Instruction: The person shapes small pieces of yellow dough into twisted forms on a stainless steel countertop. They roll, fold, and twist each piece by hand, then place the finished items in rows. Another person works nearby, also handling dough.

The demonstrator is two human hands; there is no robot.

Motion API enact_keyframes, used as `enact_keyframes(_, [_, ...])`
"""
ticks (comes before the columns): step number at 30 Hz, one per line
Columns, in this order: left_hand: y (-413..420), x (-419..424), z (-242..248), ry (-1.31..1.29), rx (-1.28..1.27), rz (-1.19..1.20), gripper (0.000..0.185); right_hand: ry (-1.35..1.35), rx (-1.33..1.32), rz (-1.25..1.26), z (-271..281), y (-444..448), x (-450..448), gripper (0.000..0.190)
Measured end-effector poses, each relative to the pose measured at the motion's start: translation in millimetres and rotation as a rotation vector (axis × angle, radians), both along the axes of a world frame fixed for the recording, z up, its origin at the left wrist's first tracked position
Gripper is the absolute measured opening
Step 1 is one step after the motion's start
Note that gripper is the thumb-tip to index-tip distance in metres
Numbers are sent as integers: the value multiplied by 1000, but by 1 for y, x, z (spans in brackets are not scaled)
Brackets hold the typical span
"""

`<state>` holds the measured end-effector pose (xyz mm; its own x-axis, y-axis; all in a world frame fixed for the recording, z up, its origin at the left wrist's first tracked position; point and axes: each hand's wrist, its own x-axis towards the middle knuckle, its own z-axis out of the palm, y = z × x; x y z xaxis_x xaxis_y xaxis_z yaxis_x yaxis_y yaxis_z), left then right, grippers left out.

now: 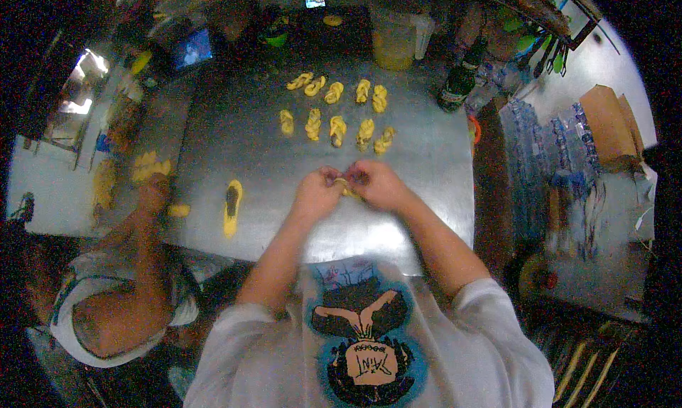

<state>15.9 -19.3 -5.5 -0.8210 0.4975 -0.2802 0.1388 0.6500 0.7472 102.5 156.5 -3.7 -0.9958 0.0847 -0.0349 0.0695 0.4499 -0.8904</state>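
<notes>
Near the front middle of a metal worktable (pixel 256 157), my left hand (pixel 322 190) and my right hand (pixel 375 183) meet with fingertips almost touching. Both grip one small piece of yellow dough (pixel 347 188), mostly hidden by the fingers. Beyond my hands lie two rows of twisted yellow dough pieces (pixel 337 129), some with dark patches. To the left of my hands rests a flat, elongated strip of yellow dough (pixel 230 224) with a dark filling (pixel 232 201) on its upper part.
At my left a co-worker's hand (pixel 154 189) is beside yellow dough pieces (pixel 152 165). A clear plastic jug (pixel 393 43) with yellow contents stands at the back, a dark green bottle (pixel 458 85) at the back right. Beyond the table's right edge are plastic-wrapped goods (pixel 565 168) and cardboard (pixel 610 128).
</notes>
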Motion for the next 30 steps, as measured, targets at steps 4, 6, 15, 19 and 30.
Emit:
enact_keyframes(4, [-7, 4, -8, -99, 190, 8, 35, -37, 71, -12, 6, -4, -2, 24])
enact_keyframes(6, [-14, 4, -17, -34, 227, -27, 36, -105, 75, -12, 11, -7, -6, 26])
enact_keyframes(15, [-19, -3, -11, -344, 335, 48, 26, -66, 80, 36, 6, -1, -5, 35])
enact_keyframes(19, [-14, -8, 8, -364, 227, 30, 17, 12, -45, -14, 4, 1, -2, 37])
enact_keyframes(30, [-27, 12, 15, 212, 72, -142, 33, 199, 515, -79, 6, -4, 61, 39])
